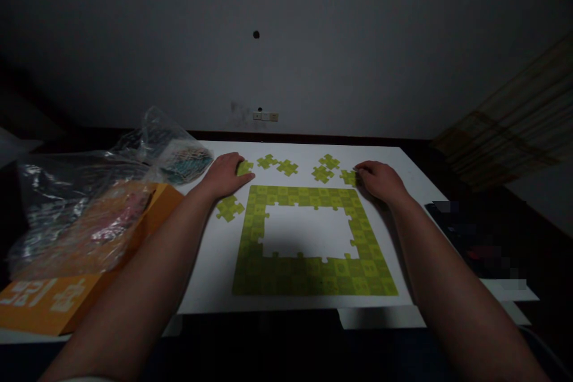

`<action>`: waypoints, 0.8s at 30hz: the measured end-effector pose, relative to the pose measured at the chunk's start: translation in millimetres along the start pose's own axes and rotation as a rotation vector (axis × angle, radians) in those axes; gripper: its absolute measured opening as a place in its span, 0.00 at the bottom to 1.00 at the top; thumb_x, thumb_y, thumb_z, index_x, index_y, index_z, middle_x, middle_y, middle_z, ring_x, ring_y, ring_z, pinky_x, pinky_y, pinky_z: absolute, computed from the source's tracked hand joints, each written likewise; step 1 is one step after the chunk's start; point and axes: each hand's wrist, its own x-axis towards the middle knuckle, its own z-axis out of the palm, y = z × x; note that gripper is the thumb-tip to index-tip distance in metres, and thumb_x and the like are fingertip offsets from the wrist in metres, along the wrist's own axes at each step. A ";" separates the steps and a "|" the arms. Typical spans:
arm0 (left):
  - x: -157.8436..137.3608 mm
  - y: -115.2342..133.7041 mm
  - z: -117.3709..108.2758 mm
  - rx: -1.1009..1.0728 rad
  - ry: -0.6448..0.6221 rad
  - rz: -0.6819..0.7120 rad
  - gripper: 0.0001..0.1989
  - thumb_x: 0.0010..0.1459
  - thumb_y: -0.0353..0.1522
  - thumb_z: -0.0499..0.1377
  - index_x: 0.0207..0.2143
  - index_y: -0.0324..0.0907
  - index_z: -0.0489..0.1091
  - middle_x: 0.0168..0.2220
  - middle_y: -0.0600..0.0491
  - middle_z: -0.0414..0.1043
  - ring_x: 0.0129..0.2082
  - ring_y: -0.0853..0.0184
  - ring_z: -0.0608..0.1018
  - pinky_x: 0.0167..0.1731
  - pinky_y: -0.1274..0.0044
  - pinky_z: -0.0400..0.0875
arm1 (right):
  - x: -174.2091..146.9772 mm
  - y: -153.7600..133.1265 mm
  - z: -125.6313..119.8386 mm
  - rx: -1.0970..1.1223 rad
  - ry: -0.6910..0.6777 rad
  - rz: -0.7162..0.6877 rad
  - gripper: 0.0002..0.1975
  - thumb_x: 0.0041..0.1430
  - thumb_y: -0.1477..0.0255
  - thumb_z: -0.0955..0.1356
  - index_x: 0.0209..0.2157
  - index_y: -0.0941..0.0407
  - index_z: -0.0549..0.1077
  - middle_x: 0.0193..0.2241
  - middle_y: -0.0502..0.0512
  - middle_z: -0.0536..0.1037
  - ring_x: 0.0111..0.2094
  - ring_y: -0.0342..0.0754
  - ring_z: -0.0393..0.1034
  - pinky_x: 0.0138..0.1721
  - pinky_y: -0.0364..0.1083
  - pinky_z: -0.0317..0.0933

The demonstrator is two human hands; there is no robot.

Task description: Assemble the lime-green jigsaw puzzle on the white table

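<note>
A green puzzle frame (308, 283) of joined pieces lies flat on the white table, with a bare rectangular gap in its middle. Beyond its far left corner, my left hand (226, 174) has thumb and fingers around a green puzzle piece (244, 168). At the far right corner my right hand (380, 180) grips the edge of another puzzle piece (348, 177), its fingertips partly hidden. Between my hands lie several loose pieces, among them a puzzle piece (287, 168) and a right-hand pair (323, 173). One more loose piece (230, 208) rests below my left hand.
On the left stand an orange box (49, 304) and a crumpled clear plastic bag (80, 215). Behind them is a bag of teal and white pieces (185, 161). A grey wall with sockets (265, 116) rises past the table's far edge. Dark items (465, 239) sit at the right.
</note>
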 end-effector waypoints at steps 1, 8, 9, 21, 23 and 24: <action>0.3 0.1 0.1 -0.003 0.000 -0.003 0.34 0.66 0.56 0.61 0.61 0.42 0.75 0.66 0.38 0.76 0.66 0.43 0.76 0.70 0.57 0.69 | 0.3 -0.2 0.5 0.003 -0.002 -0.001 0.20 0.69 0.64 0.66 0.50 0.52 0.89 0.53 0.69 0.88 0.56 0.72 0.81 0.57 0.69 0.72; 4.8 -5.0 4.5 -0.105 0.015 -0.025 0.31 0.61 0.52 0.64 0.59 0.41 0.77 0.66 0.35 0.76 0.68 0.41 0.76 0.72 0.55 0.67 | 0.1 -0.3 1.3 -0.014 -0.002 0.002 0.20 0.69 0.67 0.65 0.50 0.53 0.88 0.53 0.68 0.88 0.55 0.70 0.81 0.57 0.67 0.72; 5.2 -5.8 5.2 -0.133 0.017 -0.020 0.31 0.61 0.52 0.65 0.58 0.41 0.77 0.66 0.35 0.76 0.69 0.41 0.76 0.72 0.54 0.67 | -0.6 -2.0 0.1 -0.026 -0.002 0.003 0.20 0.70 0.67 0.65 0.51 0.54 0.88 0.53 0.69 0.88 0.55 0.71 0.81 0.56 0.67 0.72; 4.7 -8.1 11.3 -0.349 0.086 0.030 0.27 0.57 0.46 0.67 0.57 0.45 0.80 0.62 0.40 0.80 0.63 0.44 0.80 0.69 0.52 0.70 | -6.8 -67.2 29.0 -0.052 -0.086 -0.571 0.24 0.77 0.62 0.64 0.68 0.50 0.78 0.68 0.61 0.80 0.68 0.71 0.69 0.70 0.69 0.63; 5.1 -9.1 12.6 -0.376 0.093 0.026 0.27 0.57 0.45 0.68 0.57 0.45 0.80 0.62 0.40 0.80 0.63 0.45 0.80 0.70 0.52 0.70 | -6.3 -66.1 34.5 -0.056 -0.104 -0.585 0.24 0.78 0.61 0.65 0.68 0.50 0.77 0.68 0.61 0.80 0.69 0.71 0.69 0.71 0.70 0.63; 5.2 -9.3 13.0 -0.392 0.095 0.023 0.27 0.56 0.44 0.69 0.57 0.46 0.80 0.62 0.40 0.80 0.63 0.45 0.80 0.70 0.53 0.70 | -5.4 -64.5 36.2 -0.055 -0.105 -0.591 0.24 0.78 0.61 0.65 0.68 0.50 0.77 0.67 0.62 0.81 0.68 0.71 0.69 0.71 0.70 0.62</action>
